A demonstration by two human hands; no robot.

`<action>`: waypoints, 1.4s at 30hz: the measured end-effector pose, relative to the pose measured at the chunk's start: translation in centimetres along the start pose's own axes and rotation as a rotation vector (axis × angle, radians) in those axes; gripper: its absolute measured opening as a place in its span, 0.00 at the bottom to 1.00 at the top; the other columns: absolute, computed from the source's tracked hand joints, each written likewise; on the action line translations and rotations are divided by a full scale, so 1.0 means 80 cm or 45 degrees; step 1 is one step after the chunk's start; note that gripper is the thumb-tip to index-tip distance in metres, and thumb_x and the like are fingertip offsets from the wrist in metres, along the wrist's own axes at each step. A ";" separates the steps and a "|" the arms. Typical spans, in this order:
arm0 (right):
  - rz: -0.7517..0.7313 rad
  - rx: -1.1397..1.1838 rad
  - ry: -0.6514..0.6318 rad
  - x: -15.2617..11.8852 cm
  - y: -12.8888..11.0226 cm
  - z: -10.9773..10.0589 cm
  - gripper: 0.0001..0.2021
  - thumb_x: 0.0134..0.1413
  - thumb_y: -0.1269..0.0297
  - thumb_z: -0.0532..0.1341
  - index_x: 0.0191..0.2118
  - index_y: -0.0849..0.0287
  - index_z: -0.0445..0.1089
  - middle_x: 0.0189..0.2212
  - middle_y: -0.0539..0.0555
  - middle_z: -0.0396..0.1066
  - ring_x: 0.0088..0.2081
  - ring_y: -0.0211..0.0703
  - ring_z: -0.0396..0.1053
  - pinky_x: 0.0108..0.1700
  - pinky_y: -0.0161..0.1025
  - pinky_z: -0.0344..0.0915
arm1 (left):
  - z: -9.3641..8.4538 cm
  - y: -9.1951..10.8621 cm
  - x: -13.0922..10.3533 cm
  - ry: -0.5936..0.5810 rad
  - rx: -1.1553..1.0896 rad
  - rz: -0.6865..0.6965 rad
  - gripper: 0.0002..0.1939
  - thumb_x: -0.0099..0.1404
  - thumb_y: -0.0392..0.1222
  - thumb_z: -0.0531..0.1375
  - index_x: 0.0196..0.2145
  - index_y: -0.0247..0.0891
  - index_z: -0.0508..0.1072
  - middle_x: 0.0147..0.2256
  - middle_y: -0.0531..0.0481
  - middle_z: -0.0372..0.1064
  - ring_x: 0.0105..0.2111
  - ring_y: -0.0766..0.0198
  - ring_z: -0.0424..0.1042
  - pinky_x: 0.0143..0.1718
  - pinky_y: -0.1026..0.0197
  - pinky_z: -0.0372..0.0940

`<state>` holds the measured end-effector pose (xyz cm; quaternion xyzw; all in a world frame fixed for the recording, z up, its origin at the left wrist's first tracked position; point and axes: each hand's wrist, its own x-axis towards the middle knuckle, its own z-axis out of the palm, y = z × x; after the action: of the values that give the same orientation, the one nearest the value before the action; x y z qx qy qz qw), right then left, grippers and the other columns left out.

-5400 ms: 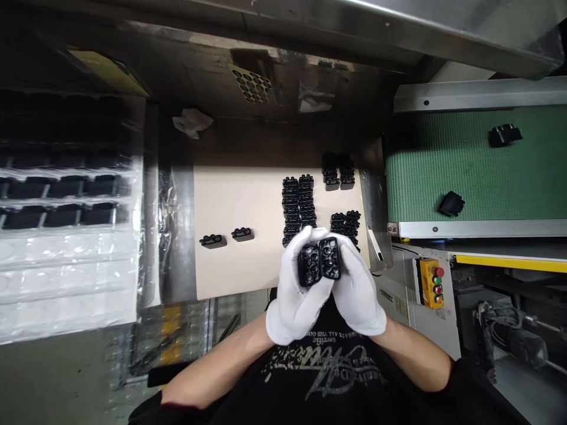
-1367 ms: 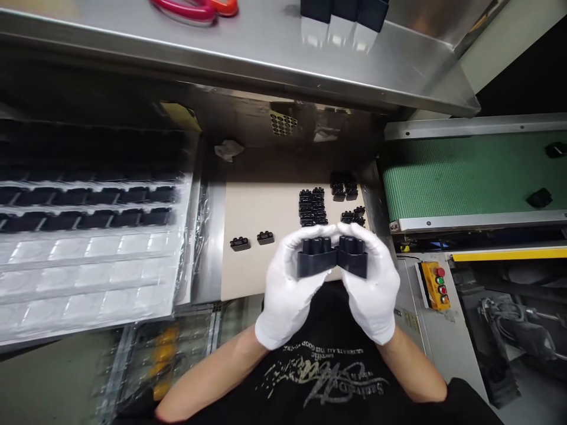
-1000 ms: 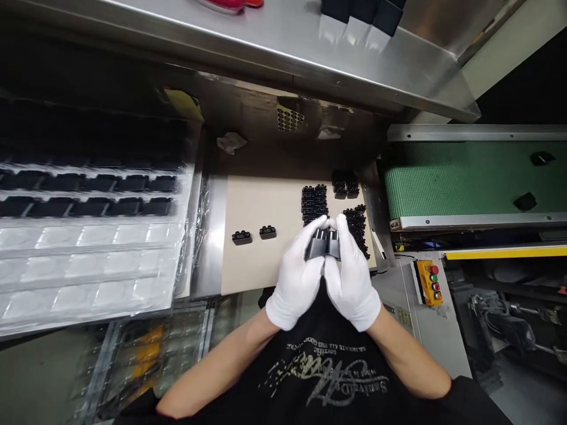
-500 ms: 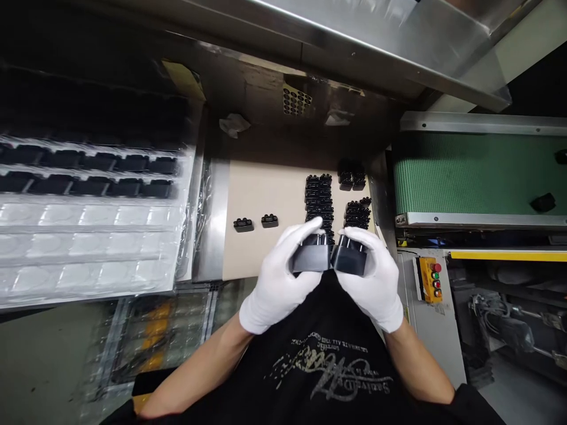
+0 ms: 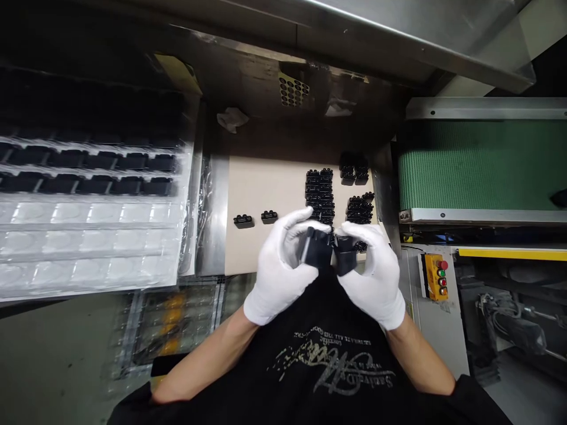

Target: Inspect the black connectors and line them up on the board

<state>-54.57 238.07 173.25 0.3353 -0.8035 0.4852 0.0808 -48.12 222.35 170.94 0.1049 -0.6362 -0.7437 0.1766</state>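
White gloves cover both hands, held close together over the near edge of the beige work surface (image 5: 252, 254). My left hand (image 5: 279, 271) is closed on a black plastic part (image 5: 317, 249), gripped between thumb and fingers. In my right hand (image 5: 374, 274) is a second black plastic part (image 5: 345, 255), held the same way. The two parts are side by side; whether they touch, I cannot tell. Beyond the hands stand rows of similar black parts (image 5: 319, 189), with smaller groups (image 5: 359, 209) to their right. Two single black parts (image 5: 243, 221) lie at left.
A clear moulded tray (image 5: 101, 242) on the left holds black parts in its far rows. To the right runs a green conveyor belt (image 5: 478, 165) with a black piece at its edge. Below it hangs a yellow button box (image 5: 436, 276). A metal hood (image 5: 398, 41) overhangs the back.
Both hands have turned the black parts, so different faces show. A black piece on the conveyor now appears farther right, at the picture's edge. The view has shifted slightly.
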 end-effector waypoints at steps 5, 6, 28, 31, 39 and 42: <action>0.066 0.024 -0.094 0.007 0.012 0.015 0.13 0.61 0.73 0.63 0.49 0.53 0.78 0.46 0.57 0.81 0.51 0.54 0.79 0.58 0.57 0.76 | 0.002 -0.006 0.004 0.089 -0.080 -0.195 0.16 0.59 0.32 0.69 0.44 0.40 0.73 0.43 0.48 0.81 0.45 0.57 0.83 0.46 0.57 0.79; 0.191 0.137 -0.123 0.008 0.020 0.016 0.11 0.61 0.72 0.64 0.47 0.53 0.78 0.46 0.57 0.81 0.51 0.53 0.79 0.58 0.55 0.76 | -0.002 -0.009 0.006 0.056 -0.130 -0.277 0.14 0.60 0.33 0.68 0.42 0.40 0.73 0.43 0.48 0.81 0.42 0.58 0.83 0.40 0.59 0.78; 0.951 1.106 -0.747 0.007 0.047 0.023 0.16 0.64 0.55 0.72 0.51 0.57 0.76 0.31 0.48 0.73 0.26 0.37 0.65 0.35 0.40 0.64 | -0.061 0.005 -0.011 -0.291 0.153 -0.150 0.15 0.69 0.36 0.68 0.53 0.40 0.80 0.47 0.46 0.83 0.49 0.53 0.82 0.59 0.47 0.75; 0.941 0.974 -0.763 0.010 0.038 0.017 0.17 0.62 0.53 0.73 0.49 0.56 0.75 0.29 0.47 0.71 0.26 0.38 0.66 0.31 0.39 0.66 | -0.061 0.008 -0.011 -0.289 0.158 -0.103 0.15 0.68 0.36 0.68 0.53 0.42 0.81 0.47 0.46 0.83 0.48 0.53 0.83 0.58 0.47 0.77; 0.799 0.722 -0.728 0.017 0.033 0.010 0.18 0.61 0.50 0.74 0.47 0.55 0.75 0.32 0.50 0.74 0.31 0.42 0.72 0.35 0.41 0.73 | -0.059 0.007 0.001 -0.312 0.088 -0.173 0.13 0.68 0.41 0.71 0.50 0.43 0.83 0.48 0.44 0.83 0.49 0.51 0.82 0.55 0.47 0.79; 0.839 0.705 -0.693 0.011 0.046 0.022 0.17 0.62 0.49 0.72 0.47 0.56 0.74 0.32 0.49 0.75 0.29 0.39 0.71 0.34 0.39 0.73 | -0.062 -0.008 0.011 -0.283 0.076 -0.386 0.21 0.69 0.51 0.70 0.56 0.42 0.78 0.46 0.43 0.82 0.36 0.57 0.80 0.38 0.53 0.79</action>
<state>-57.16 237.29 170.08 0.1873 -0.6997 0.5749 -0.3807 -47.14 217.57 169.52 0.1219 -0.6505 -0.7496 -0.0118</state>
